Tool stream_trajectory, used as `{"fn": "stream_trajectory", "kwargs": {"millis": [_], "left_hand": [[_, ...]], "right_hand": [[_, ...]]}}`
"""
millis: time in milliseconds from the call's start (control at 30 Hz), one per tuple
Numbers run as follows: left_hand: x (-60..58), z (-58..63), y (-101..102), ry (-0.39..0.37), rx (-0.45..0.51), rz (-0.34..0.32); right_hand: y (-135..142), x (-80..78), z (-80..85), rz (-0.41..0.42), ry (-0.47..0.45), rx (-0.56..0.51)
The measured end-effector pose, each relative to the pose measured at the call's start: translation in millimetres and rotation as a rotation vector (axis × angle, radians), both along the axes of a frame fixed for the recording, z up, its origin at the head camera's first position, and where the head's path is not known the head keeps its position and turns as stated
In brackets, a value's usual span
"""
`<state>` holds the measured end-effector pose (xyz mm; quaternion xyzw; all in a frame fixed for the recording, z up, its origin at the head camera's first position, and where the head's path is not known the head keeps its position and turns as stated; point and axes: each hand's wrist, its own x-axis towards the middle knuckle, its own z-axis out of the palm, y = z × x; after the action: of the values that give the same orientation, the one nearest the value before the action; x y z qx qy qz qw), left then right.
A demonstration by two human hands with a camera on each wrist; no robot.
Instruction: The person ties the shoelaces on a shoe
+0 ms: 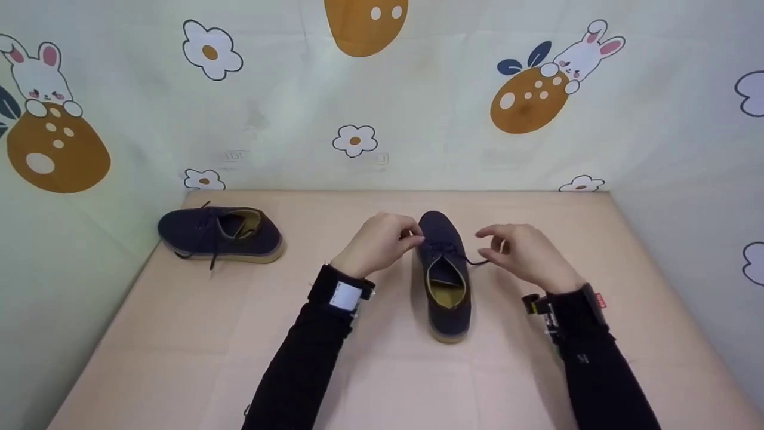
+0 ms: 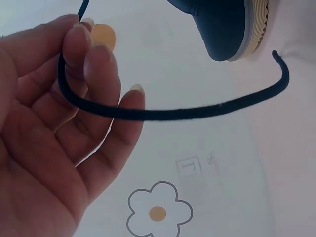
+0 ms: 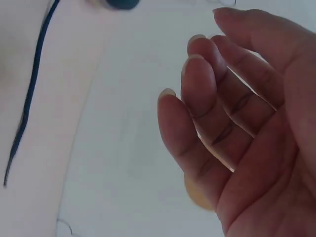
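A dark navy lace-up shoe [image 1: 450, 321] stands on its sole in the middle of the table, toe pointing away from me. On its left side, my left hand [image 1: 382, 242] pinches a dark shoelace [image 2: 168, 115] between thumb and fingertips; the lace's free end curves out below the fingers in the left wrist view. My right hand [image 1: 525, 254] hovers to the right of the shoe with loosely bent fingers and nothing between them. The other lace end [image 3: 32, 84] lies apart from those fingers in the right wrist view.
A matching navy shoe [image 1: 191, 230] rests at the table's back left, toe to the left, its laces loose. The pale table [image 1: 197, 358] meets printed fabric walls [image 1: 286, 107] at the back and both sides.
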<state>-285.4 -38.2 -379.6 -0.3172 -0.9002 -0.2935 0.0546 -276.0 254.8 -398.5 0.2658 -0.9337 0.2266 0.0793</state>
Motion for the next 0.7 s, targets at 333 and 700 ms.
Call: {"fn": "stream_trajectory", "kwargs": {"millis": [333, 700], "left_hand": [[-2.7, 1.7, -9, -0.057, -0.075, -0.023], [-3.4, 12.2, -35, -0.061, 0.029, 0.083]], "right_hand": [[-24, -1.3, -22.5, 0.043, 0.05, 0.079], [-8, -2.3, -8.3, 0.033, 0.046, -0.123]]}}
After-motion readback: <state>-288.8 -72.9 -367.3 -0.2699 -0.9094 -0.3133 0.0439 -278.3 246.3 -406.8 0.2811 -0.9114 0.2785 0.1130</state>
